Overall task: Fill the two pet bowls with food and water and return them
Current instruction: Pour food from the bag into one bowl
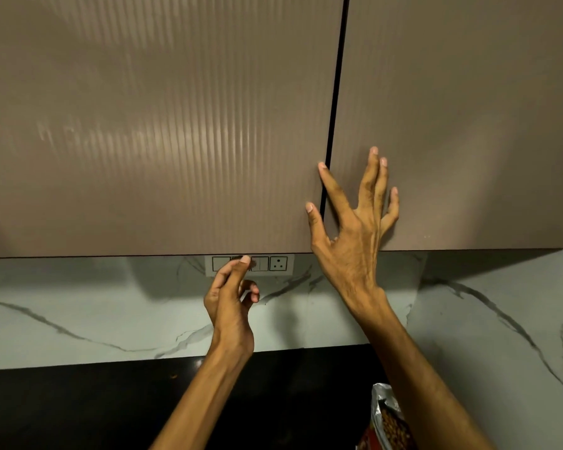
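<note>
An open bag of pet food [391, 420], brown kibble showing at its torn mouth, stands on the dark countertop [78, 407] at the near edge of the view, just beside the person's right forearm. Neither pet bowl is in sight. Farther in, the left hand [233, 303] is raised in front of the marble-patterned backsplash [62, 306], its fingers loosely curled and holding nothing, the forefinger reaching up toward the white switch and socket plate [277, 264] under the wall cabinets. Beyond it, the right hand [355, 228] is lifted to the cabinets, fingers spread wide and straight, gripping nothing; the fingertips lie at or near the dark seam between the ribbed left cabinet door [160, 131] and the plain right cabinet door [468, 125]. Whether they touch the doors cannot be told. Both doors appear closed. The chief risk lies at the near edge: the right arm passes close over the open bag, and a lowered elbow could tip it and scatter kibble across the counter. A door swung out toward the head would be a lesser hazard.
</note>
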Demonstrator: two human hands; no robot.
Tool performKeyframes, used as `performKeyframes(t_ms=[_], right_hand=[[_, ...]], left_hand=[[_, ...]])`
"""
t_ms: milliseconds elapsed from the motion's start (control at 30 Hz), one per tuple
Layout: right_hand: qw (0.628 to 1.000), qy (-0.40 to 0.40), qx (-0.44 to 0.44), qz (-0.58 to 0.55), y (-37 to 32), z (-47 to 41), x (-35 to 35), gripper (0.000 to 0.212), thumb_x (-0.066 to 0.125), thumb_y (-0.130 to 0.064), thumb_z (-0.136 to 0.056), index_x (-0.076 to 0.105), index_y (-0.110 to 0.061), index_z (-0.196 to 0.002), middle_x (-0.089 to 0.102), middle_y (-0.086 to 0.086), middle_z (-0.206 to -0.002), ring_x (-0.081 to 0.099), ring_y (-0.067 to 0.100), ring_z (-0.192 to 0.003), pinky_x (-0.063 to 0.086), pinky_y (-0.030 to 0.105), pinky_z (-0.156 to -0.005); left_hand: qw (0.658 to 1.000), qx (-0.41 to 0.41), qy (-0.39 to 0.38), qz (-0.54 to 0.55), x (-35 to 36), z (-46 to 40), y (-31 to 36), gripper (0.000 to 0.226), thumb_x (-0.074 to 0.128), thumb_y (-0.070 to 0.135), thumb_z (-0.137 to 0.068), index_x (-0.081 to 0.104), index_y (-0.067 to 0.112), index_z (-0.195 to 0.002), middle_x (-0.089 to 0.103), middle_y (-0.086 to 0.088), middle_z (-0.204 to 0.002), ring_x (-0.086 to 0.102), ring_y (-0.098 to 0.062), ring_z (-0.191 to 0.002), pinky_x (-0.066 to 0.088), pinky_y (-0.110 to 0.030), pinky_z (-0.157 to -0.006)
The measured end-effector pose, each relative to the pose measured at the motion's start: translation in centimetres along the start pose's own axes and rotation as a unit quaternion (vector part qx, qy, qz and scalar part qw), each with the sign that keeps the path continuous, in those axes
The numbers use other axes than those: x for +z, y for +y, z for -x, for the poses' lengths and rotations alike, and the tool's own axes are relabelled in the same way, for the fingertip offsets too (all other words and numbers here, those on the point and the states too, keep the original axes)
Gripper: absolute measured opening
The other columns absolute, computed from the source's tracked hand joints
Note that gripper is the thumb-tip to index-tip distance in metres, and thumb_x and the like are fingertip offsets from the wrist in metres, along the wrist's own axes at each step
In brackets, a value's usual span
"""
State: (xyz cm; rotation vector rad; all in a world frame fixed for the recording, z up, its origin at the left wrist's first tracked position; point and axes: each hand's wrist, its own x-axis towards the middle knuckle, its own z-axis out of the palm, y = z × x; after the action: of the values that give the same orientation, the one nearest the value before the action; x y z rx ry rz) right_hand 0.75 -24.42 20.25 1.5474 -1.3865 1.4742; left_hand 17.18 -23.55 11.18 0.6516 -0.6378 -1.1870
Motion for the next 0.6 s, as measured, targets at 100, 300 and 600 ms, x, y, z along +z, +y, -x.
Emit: performKeyframes(t_ms=[100, 300, 600], right_hand=[[1.000, -0.004, 0.006, -0.005, 0.8, 1.3, -0.5, 0.058, 0.065, -0.043, -0.099, 0.050, -0.033, -0.154, 0.013, 0.023, -0.172, 0.007, 0.036, -0.161, 0.006, 0.061, -0.126], [0.999, -0.008, 0.018, -0.026, 2.0, 4.5, -2.2, 0.057, 0.069, -0.035, -0.098, 0.053, -0.028, -0.153, 0.016, 0.021, -0.172, 0.010, 0.034, -0.161, 0.006, 0.055, -0.127], [0.995, -0.046, 0.090, -0.005, 3.0, 9.6, -5.0, 0.055, 0.072, -0.029, -0.095, 0.058, -0.022, -0.148, 0.027, 0.016, -0.169, 0.022, 0.031, -0.159, 0.021, 0.056, -0.124]], left_hand=[[1.000, -0.015, -0.001, -0.008, 0.0, 0.6, -1.0, 0.021, 0.077, 0.020, -0.087, 0.076, 0.011, -0.105, 0.077, -0.008, -0.102, 0.053, -0.012, -0.057, 0.049, -0.022, -0.054], [0.999, -0.037, -0.021, -0.023, 0.4, 2.0, -3.0, 0.017, 0.077, 0.018, -0.087, 0.076, 0.011, -0.102, 0.075, -0.008, -0.097, 0.051, -0.013, -0.055, 0.047, -0.022, -0.054], [0.993, -0.098, -0.032, -0.049, 0.5, 4.4, -6.2, 0.019, 0.077, 0.018, -0.088, 0.076, 0.009, -0.105, 0.075, -0.005, -0.092, 0.053, -0.011, -0.055, 0.045, -0.020, -0.050]])
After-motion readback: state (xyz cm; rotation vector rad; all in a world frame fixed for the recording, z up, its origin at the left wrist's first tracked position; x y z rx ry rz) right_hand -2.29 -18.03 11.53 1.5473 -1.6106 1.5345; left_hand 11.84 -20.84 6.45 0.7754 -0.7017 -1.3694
